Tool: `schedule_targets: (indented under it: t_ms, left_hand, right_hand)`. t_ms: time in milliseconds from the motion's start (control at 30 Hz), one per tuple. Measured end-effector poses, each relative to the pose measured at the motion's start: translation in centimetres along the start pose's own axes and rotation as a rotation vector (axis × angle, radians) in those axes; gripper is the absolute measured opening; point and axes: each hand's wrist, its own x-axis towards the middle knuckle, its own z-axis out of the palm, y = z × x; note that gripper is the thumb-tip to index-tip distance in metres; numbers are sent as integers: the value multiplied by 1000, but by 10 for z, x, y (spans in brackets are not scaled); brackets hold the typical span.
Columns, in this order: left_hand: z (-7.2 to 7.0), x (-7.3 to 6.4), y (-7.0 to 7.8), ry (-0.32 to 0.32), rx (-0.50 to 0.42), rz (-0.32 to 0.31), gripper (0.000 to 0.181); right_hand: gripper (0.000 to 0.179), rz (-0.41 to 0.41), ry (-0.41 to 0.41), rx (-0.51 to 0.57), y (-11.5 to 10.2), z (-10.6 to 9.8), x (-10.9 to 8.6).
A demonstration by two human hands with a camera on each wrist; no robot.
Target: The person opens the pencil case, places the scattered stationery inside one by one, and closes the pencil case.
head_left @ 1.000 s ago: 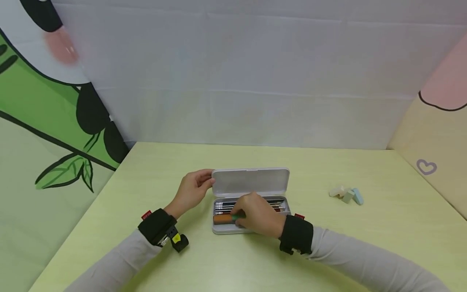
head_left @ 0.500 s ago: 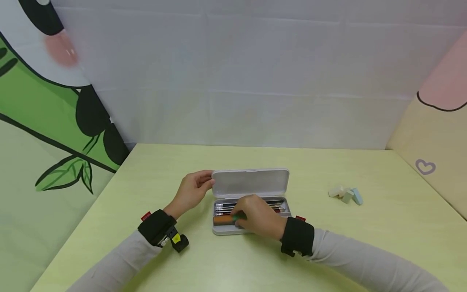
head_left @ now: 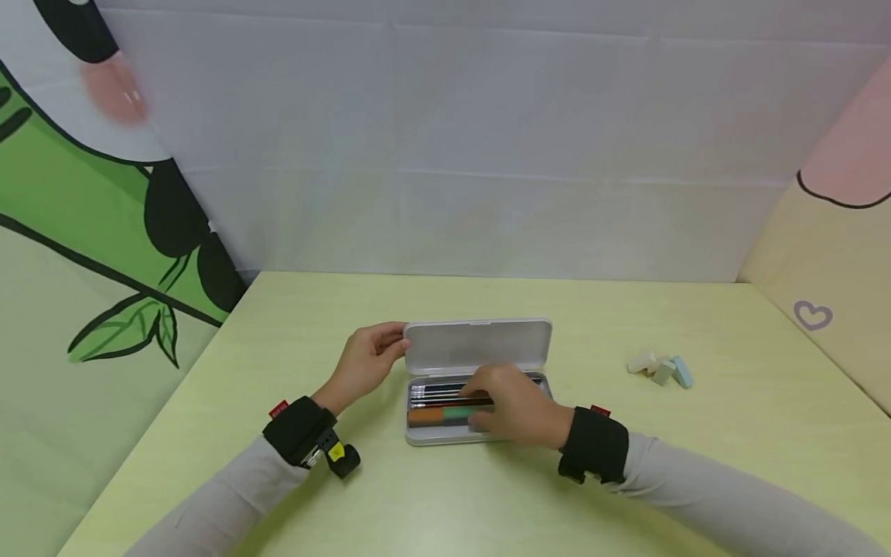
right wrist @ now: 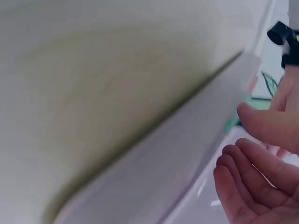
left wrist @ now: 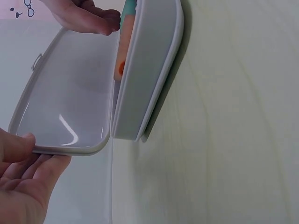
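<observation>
A pale grey pencil case [head_left: 445, 439] lies open on the table, its lid [head_left: 480, 348] raised at the back. My left hand [head_left: 365, 360] pinches the lid's left edge; the left wrist view has the thumb [left wrist: 21, 145] on its inner face and fingers beneath. Several dark pencils [head_left: 435, 392] lie along the back of the case. In front of them is a thick orange-and-green stick [head_left: 426, 417], its right end covered by my right hand [head_left: 522, 406]. In the right wrist view, that hand's thumb [right wrist: 266, 123] and fingers stand apart with nothing between them.
To the right on the pale yellow table [head_left: 592, 325] sit a whitish block [head_left: 643, 363], a grey-green block [head_left: 664, 373] and a light blue block [head_left: 682, 373], close together. A whitish cloth wall [head_left: 473, 155] stands behind; printed panels flank the table.
My right hand has let go of the orange-and-green stick and shifted right, so more of its green part shows. My left hand stays on the lid.
</observation>
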Motion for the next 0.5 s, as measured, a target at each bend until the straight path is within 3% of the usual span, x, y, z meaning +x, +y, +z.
schedule_targets:
  t_ms: [300,500]
  left_hand:
    - [0,-3,2,0,-8,2,30]
    - [-1,-2,3,-1,-6,1,30]
  right_hand:
    - [26,126,90,-52,23,-39,-29]
    - [26,128,181,-138,38,-67,-50]
